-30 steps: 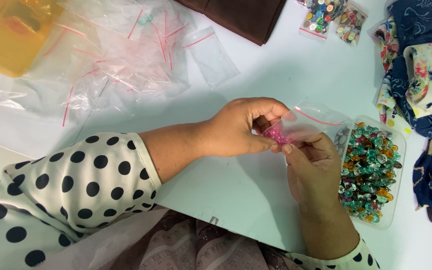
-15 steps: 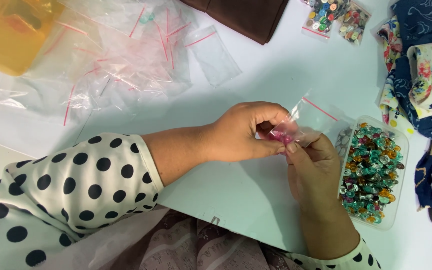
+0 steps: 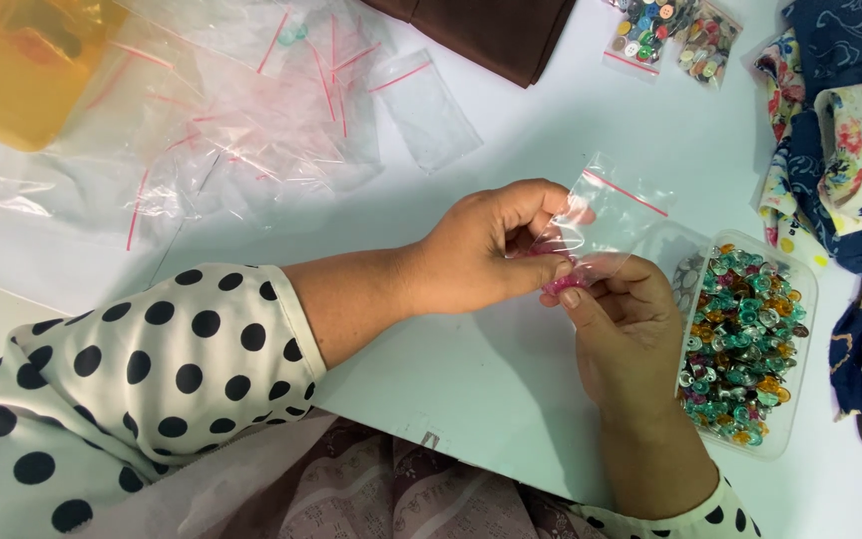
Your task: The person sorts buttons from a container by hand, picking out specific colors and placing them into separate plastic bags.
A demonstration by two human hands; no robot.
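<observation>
Together our hands meet above the middle of the white table [image 3: 251, 235], and everything we need lies fanned around them. At the far left corner sits a translucent yellow plastic box [image 3: 22, 70], out of the way. Beside it, toward the far edge, a loose heap of empty clear zip bags with red seal strips [image 3: 241, 120] lies spread flat, probably so single bags lift off easily. Our left hand [image 3: 481, 250], arm in a white sleeve with black dots [image 3: 142, 359], pinches one small clear zip bag with a red strip [image 3: 616, 215] between thumb and curled fingers, with small pink beads [image 3: 558, 282] at the pinch. Our right hand [image 3: 621, 339] comes up from below, its thumb and fingertips closed narrowly on the bag's lower edge, touching the left fingers; holding it from both sides seems to steady the slippery film. Just right of the hands, a clear plastic tray of mixed green, orange and silver gems [image 3: 750, 349] sits near the right edge, within easy reach. Folded floral fabrics in blue and cream [image 3: 850, 130] are piled at the right edge, and two filled bags of coloured buttons [image 3: 665, 30] rest at the far edge.
</observation>
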